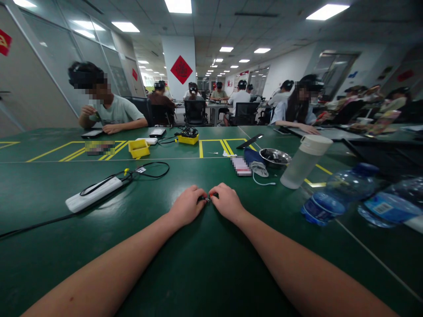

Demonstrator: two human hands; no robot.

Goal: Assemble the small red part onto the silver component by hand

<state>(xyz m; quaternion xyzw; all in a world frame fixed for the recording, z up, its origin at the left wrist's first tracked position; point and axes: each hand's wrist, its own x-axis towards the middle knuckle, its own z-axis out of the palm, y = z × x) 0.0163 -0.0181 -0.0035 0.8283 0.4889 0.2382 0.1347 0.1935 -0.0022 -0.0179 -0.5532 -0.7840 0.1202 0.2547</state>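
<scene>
In the head view my two hands meet over the green table, fingertips almost touching. A small metallic piece (208, 199) shows in the gap between them, too small for me to name its kind. My left hand (188, 206) is closed, thumb and fingers pinched at the piece's left side. From the other side my right hand (228, 202) is closed too, its fingertips pinched on the same piece. Most of the piece is hidden by the fingers, and a bit of red shows by the right fingertips.
A white power strip (95, 193) with black cable lies left. To the right stand a frosted bottle (304, 163), a metal bowl (275, 157) and blue-labelled water bottles (340, 193). Yellow trays (139, 149) sit farther back. Co-workers sit across the table (148, 273).
</scene>
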